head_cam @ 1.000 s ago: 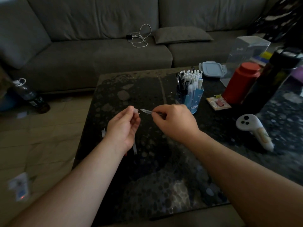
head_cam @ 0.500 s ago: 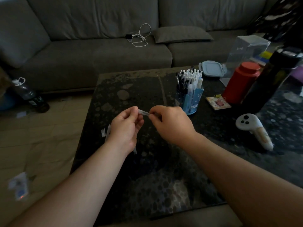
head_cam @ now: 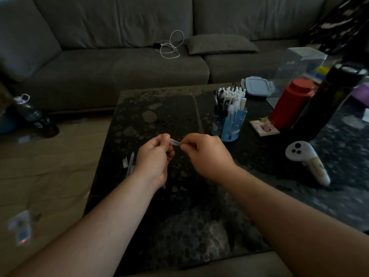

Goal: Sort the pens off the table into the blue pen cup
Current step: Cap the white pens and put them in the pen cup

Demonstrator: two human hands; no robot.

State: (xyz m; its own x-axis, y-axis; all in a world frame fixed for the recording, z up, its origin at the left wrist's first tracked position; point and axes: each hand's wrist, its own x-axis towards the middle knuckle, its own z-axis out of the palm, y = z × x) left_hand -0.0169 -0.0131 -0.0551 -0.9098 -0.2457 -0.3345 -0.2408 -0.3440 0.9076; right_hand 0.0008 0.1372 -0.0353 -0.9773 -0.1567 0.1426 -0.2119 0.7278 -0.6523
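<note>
Head view: pen (head_cam: pixel 175 142), clear and slim, is pinched at both ends between left hand (head_cam: pixel 154 159) and right hand (head_cam: pixel 206 154), above the table (head_cam: pixel 159 108). Judged light, stiff, slippery; best gripped mid-barrel. One blue pen cup (head_cam: pixel 229 124), crowded. At least one loose pen (head_cam: pixel 130 163) is left beside the left wrist.

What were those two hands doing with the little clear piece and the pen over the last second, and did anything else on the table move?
The left hand and right hand came together: a second ago the cap and the pen were apart, now the cap is pushed onto the tip, both hands pinching it. The blue pen cup, the loose pens beside the left wrist and the white controller stayed put.
</note>
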